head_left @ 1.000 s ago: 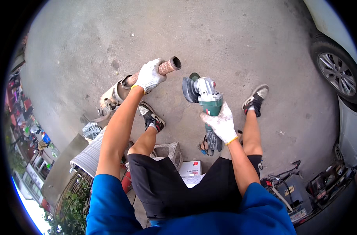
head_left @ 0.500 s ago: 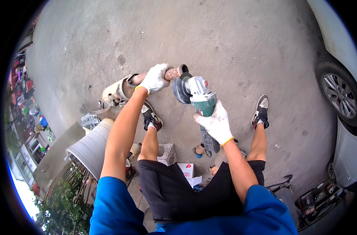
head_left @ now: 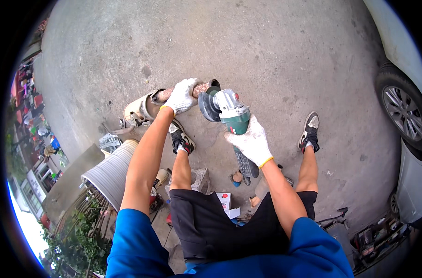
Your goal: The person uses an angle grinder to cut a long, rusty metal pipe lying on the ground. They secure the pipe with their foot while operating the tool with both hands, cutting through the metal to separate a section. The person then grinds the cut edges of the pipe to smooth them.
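Observation:
My left hand, in a white knit glove, is wrapped round a rusty exhaust pipe. The pipe runs left into a tan muffler lying on the concrete. In my right hand, also gloved, is a green and silver angle grinder, its handle pointing back toward me. The grinder's dark guard and disc sit beside the pipe's open end, just right of my left hand. Whether the disc touches the metal I cannot tell.
A parked silver car with its wheel stands at right. At left are a ribbed pale tub and leafy plants. Between my legs lie a white box and small pipe pieces. My shoes flank the work.
The grinder in my right hand has shifted slightly left, bringing its disc closer to my left hand along the pipe. My left hand keeps its hold.

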Demonstrator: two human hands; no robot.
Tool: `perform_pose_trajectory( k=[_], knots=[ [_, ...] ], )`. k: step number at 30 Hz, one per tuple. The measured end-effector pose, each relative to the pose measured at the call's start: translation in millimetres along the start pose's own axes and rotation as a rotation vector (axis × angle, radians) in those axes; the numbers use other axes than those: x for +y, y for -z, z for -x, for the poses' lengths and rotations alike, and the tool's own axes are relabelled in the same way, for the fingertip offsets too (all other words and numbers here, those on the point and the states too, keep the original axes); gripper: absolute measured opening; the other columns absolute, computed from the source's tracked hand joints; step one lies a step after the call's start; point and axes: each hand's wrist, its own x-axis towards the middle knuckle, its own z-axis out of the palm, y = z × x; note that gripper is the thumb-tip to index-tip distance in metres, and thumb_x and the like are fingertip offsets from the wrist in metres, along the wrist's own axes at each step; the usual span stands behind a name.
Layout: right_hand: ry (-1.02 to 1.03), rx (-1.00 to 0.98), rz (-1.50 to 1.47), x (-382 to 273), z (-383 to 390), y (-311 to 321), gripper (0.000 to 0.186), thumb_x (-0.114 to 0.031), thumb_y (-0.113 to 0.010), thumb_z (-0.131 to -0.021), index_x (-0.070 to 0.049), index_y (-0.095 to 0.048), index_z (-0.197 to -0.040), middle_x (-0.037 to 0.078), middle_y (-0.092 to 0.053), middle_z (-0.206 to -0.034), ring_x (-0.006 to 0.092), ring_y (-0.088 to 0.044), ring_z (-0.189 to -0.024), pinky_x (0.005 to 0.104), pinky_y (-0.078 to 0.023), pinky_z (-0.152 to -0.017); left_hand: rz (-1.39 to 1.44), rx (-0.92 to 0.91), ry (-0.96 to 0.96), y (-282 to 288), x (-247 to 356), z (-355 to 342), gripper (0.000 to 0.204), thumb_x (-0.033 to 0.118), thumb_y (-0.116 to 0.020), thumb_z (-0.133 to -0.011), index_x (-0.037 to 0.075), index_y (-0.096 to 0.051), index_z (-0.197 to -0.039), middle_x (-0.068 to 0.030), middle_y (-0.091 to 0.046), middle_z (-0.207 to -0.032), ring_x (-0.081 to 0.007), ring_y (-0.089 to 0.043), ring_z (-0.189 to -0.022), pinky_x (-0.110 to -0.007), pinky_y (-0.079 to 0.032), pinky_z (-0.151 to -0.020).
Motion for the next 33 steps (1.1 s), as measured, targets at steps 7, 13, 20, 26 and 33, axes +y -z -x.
perform_pose_trajectory(
  k=[7, 13, 20, 26, 33],
  knots=[
    [-0.036, -0.021, -0.005, -0.7, -1.8, -2.1, 0.070, -0.036, -0.081, -0.065, 0.001, -0.052, -0.118, 0.023, -0.064, -0.109, 0.0370, -0.064, -0.101, 0.0412, -0.051, -0.086, -0.007, -0.056, 0.050, 0.6, -4.6, -1.3, 0.050, 0.020, -0.077, -0.072, 0.004, -0.061, -0.117, -0.0207, -0.063, -0.112, -0.0384, -0.057, -0.109, -0.043, -0.045, -0.095],
    [-0.015, -0.023, 0.007, 4.5, -2.3, -3.2, 0.070, -0.034, -0.081, -0.065, 0.001, -0.052, -0.118, 0.023, -0.063, -0.110, 0.0376, -0.063, -0.102, 0.0415, -0.051, -0.086, -0.023, -0.031, 0.037, 0.7, -3.3, -0.4, 0.050, 0.021, -0.076, -0.072, 0.004, -0.061, -0.117, -0.0204, -0.064, -0.110, -0.0377, -0.057, -0.109, -0.043, -0.045, -0.094],
    [0.043, 0.005, -0.026, 8.3, -0.8, -4.0, 0.062, -0.033, -0.080, -0.065, -0.001, -0.055, -0.111, 0.019, -0.063, -0.102, 0.0328, -0.064, -0.096, 0.0399, -0.051, -0.084, -0.010, -0.041, 0.020, 1.8, -3.9, 0.7, 0.051, 0.020, -0.077, -0.072, 0.003, -0.061, -0.117, -0.0208, -0.063, -0.111, -0.0380, -0.057, -0.108, -0.043, -0.045, -0.094],
    [-0.035, -0.043, -0.059, 9.3, -3.2, -1.8, 0.069, -0.034, -0.081, -0.064, 0.003, -0.053, -0.115, 0.024, -0.064, -0.107, 0.0379, -0.063, -0.101, 0.0421, -0.052, -0.085, -0.011, -0.069, 0.067, 2.2, -0.5, 3.0, 0.049, 0.017, -0.076, -0.072, 0.003, -0.061, -0.116, -0.0210, -0.063, -0.110, -0.0383, -0.057, -0.108, -0.043, -0.045, -0.093],
    [0.027, -0.011, -0.006, 9.4, -1.6, -1.7, 0.062, -0.032, -0.081, -0.065, 0.000, -0.055, -0.111, 0.019, -0.063, -0.101, 0.0326, -0.064, -0.095, 0.0397, -0.052, -0.082, 0.007, -0.062, 0.068, 3.6, 4.1, 5.1, 0.050, 0.015, -0.075, -0.071, 0.003, -0.060, -0.117, -0.0208, -0.063, -0.111, -0.0379, -0.058, -0.108, -0.042, -0.045, -0.094]
  ],
)
